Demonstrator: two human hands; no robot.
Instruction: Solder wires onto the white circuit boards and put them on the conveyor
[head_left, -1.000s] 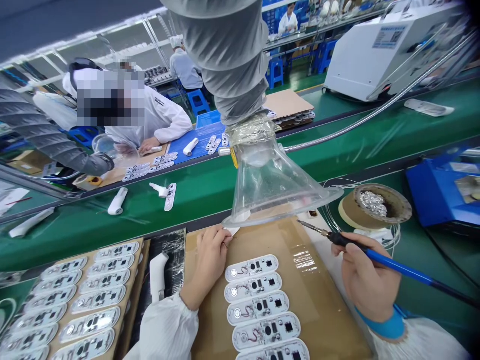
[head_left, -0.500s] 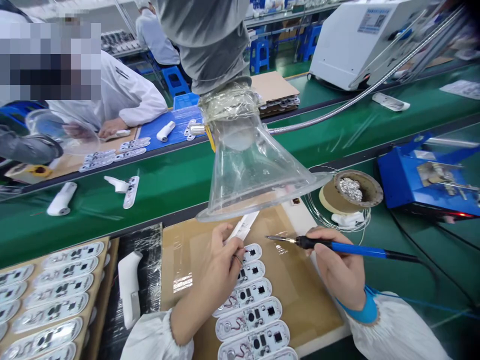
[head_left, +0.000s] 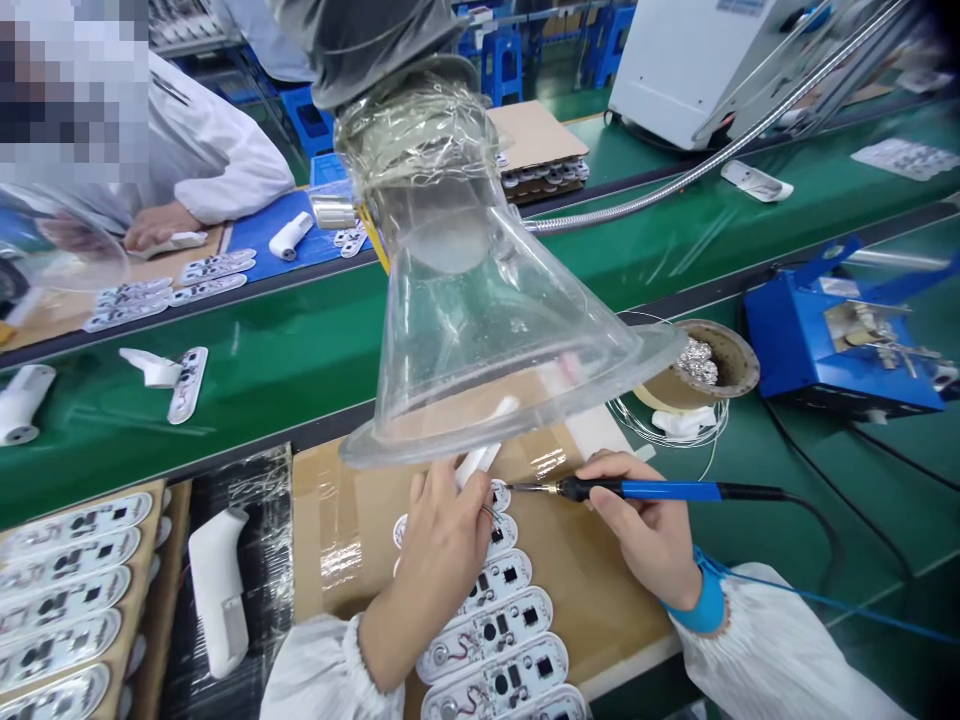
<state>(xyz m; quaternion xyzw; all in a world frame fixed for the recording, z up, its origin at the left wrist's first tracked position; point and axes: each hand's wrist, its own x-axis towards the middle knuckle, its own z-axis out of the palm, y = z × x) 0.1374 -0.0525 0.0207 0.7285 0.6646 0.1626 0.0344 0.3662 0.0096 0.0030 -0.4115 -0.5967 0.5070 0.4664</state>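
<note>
My right hand (head_left: 641,530) grips a soldering iron (head_left: 675,491) by its black and blue handle. The iron points left, its tip close to my left fingers over the top boards of a column. My left hand (head_left: 442,555) is closed on a slim white plastic part (head_left: 480,462), partly behind the clear hood's rim. Thin wires show at its fingertips; where they lead is hidden. Beneath the hands, overlapping white oval circuit boards (head_left: 491,632) with black chips and red wires lie on a brown cardboard sheet (head_left: 600,600).
A clear fume hood (head_left: 465,350) hangs just above the hands. Right stand a solder spool (head_left: 716,370) and a blue soldering-iron stand (head_left: 847,350). Left are a white angled housing (head_left: 219,590) and more boards (head_left: 67,590). A co-worker's hand (head_left: 161,225) is across the green belt.
The soldering iron has moved left and its tip is now beside my left fingers. The white part has tilted and slid under the hood's rim. The view has shifted a little.
</note>
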